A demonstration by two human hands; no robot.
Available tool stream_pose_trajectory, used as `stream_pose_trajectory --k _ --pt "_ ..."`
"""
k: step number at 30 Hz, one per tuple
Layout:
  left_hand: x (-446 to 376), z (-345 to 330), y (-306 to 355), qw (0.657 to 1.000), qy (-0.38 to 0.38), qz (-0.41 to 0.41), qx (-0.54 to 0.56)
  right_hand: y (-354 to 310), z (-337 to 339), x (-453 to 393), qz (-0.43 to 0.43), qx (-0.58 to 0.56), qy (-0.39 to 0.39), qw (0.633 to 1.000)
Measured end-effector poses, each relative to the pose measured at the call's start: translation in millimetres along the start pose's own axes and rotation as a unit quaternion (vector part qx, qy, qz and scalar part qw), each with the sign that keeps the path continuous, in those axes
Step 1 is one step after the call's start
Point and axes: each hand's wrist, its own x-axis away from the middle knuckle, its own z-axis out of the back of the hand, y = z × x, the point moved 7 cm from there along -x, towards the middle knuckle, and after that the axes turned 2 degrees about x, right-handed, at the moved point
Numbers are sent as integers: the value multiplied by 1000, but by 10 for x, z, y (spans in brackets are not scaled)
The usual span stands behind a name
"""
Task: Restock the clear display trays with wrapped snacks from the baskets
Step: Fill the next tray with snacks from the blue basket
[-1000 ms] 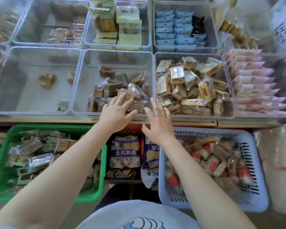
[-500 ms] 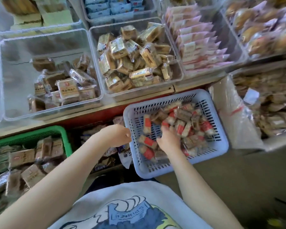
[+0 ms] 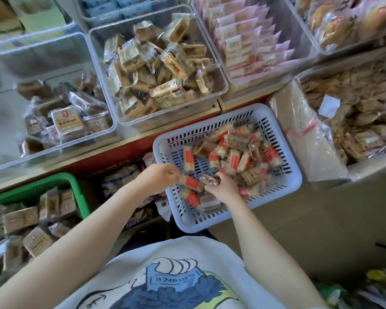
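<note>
A pale blue slotted basket (image 3: 285, 188) below the shelf holds several red-banded wrapped snacks (image 3: 234, 160). Both hands are inside its near left corner. My left hand (image 3: 158, 178) pinches the end of one red-banded snack bar (image 3: 191, 182). My right hand (image 3: 224, 186) closes on a clear-wrapped snack (image 3: 211, 179) beside it. Above on the shelf stand clear display trays: one heaped with tan wrapped cakes (image 3: 158, 72), one on the left with dark brown wrapped snacks (image 3: 62, 121).
A green basket (image 3: 60, 181) of brown packets sits at lower left. Bagged snacks (image 3: 125, 181) lie between the baskets. A tray of pink packets (image 3: 252, 41) is at upper right, and a large plastic-lined box (image 3: 303, 139) of snacks stands right of the blue basket.
Both hands dropped from the shelf trays into the blue basket. The view swung right and down. Each hand has closed on a wrapped snack.
</note>
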Motion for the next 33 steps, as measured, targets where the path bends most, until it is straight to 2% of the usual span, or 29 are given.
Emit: stream_pose_trajectory --k 3,5,6,9,11,13,14,16,18,21,22,23,25,26,27,28,29,31,33 --pt "45 124 -91 998 45 -5 50 -275 105 189 11 -169 -9 985" --pt "97 228 -127 990 64 -6 126 -661 119 398 61 -260 -70 961" --pt "137 276 -139 977 60 -1 203 -902 123 509 93 -287 -105 948" --pt "301 447 -137 897 51 -24 439 -1638 127 734 177 -278 -166 929" --pt "478 700 -209 854 109 -37 508 -2076 118 785 215 -228 -128 941" --pt "687 997 -419 818 202 -35 537 -2452 173 844 257 -217 -10 942" --pt "806 1158 -559 809 260 -31 526 -2631 199 901 300 -210 56 929" --pt "1048 1477 -890 795 381 -23 470 -2971 130 1026 406 -113 154 894" --pt "1295 1752 -1174 780 482 -28 398 -3204 -178 1018 478 57 161 862" --pt "1497 2043 -1491 775 586 -7 235 -3141 -666 806 460 286 130 830" --pt "1440 2083 -1588 796 582 17 166 -3093 -752 764 459 339 141 809" --pt "1331 2067 -1672 834 536 52 117 -3064 -803 744 460 368 151 794" --pt "1072 1884 -1856 914 377 145 37 -3074 -810 723 456 369 149 796" --pt "1009 1798 -1924 932 314 181 -2 -3091 -802 713 451 366 143 801" --pt "995 1747 -1979 937 285 201 -26 -3105 -792 719 448 370 134 803" --pt "1011 1732 -1989 934 293 203 -40 -3121 -784 736 449 374 126 802" --pt "1051 1747 -1966 924 332 187 -41 -3143 -767 769 455 367 115 803" --pt "1212 1763 -1750 890 441 114 -23 -3180 -622 891 467 278 98 834" --pt "1351 1676 -1435 863 504 32 27 -3102 -368 1022 484 168 157 844"
